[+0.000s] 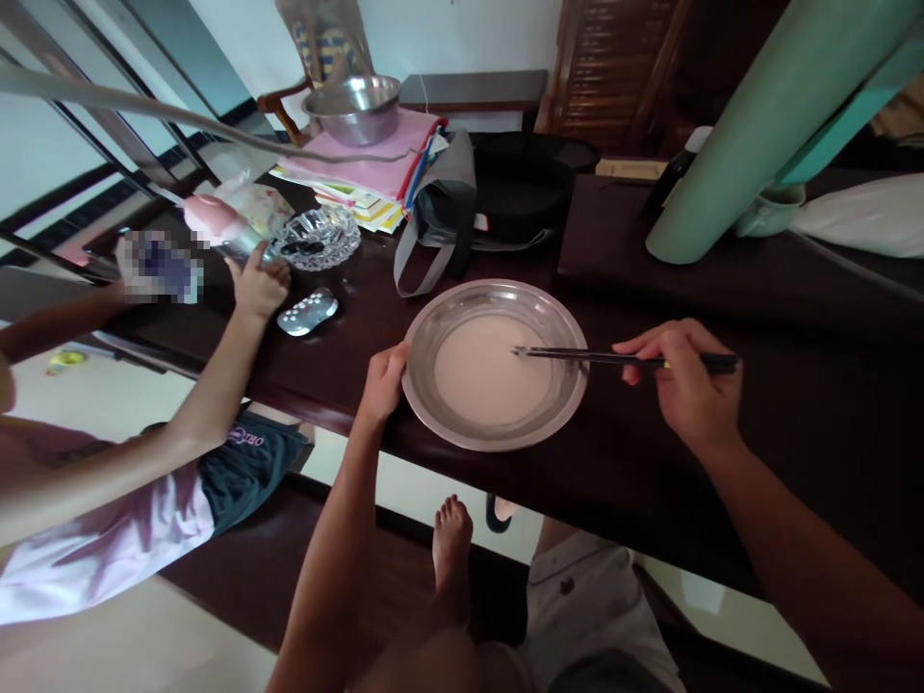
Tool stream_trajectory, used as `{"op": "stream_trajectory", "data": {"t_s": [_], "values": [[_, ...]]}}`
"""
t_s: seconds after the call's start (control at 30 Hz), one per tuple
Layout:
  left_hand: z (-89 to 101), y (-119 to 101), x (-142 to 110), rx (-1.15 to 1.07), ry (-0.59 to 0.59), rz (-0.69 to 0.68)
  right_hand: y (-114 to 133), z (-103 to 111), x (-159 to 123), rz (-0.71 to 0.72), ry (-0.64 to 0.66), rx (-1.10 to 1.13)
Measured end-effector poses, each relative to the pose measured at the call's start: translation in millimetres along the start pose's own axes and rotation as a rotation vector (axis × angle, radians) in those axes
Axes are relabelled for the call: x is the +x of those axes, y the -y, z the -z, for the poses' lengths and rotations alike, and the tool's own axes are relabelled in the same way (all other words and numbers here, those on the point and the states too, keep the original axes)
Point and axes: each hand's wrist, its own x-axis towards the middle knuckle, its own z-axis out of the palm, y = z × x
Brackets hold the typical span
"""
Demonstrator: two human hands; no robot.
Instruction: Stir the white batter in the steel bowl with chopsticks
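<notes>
A shallow metal bowl (498, 438) stands on the dark table close to its front edge. Pale, milky liquid (491, 380) covers its bottom. My left hand (386, 380) grips the bowl's left rim, thumb on top, with the other fingers partly hidden. In my right hand (697, 385), to the right of the bowl, is a pair of dark chopsticks (606, 357). They point left across the bowl's rim, and their whitish, wet-looking tips are over or in the liquid; I cannot tell which.
Another person's hand (260, 284) touches a pink-and-silver bottle (223, 226) at the left. Nearby are a glass dish (339, 231) and a silver controller-like object (308, 313). Behind the bowl lies a grey-black bag (448, 183); a metal basin (361, 120) tops stacked papers. A green tube (757, 135) leans right.
</notes>
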Motion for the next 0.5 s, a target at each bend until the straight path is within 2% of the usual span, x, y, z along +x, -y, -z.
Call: {"op": "stream_trajectory", "data": {"t_s": [0.07,0.17,0.2,0.27,0.33,0.37,0.5], "values": [[-0.1,0.6,0.1,-0.005,0.002,-0.003,-0.3,-0.3,-0.5,-0.023,0.044,0.063],[-0.1,0.9,0.2,-0.007,-0.01,-0.007,0.4,-4.1,-2.5,-0.087,0.216,0.009],[-0.1,0.8,0.2,-0.007,-0.015,-0.009,0.7,-4.9,-2.5,-0.09,0.219,-0.021],[-0.1,0.5,0.3,-0.007,-0.016,-0.013,0.6,-4.4,-1.0,-0.075,0.134,-0.029],[-0.2,0.3,0.5,-0.007,-0.006,-0.02,0.0,-2.6,0.5,-0.061,0.034,0.042],[-0.3,0.2,0.6,-0.007,-0.001,-0.023,-0.3,-2.0,0.6,-0.072,0.028,0.078],[-0.2,-0.1,0.3,-0.009,-0.007,-0.031,-0.3,-3.3,-2.9,-0.126,0.217,0.039]]}}
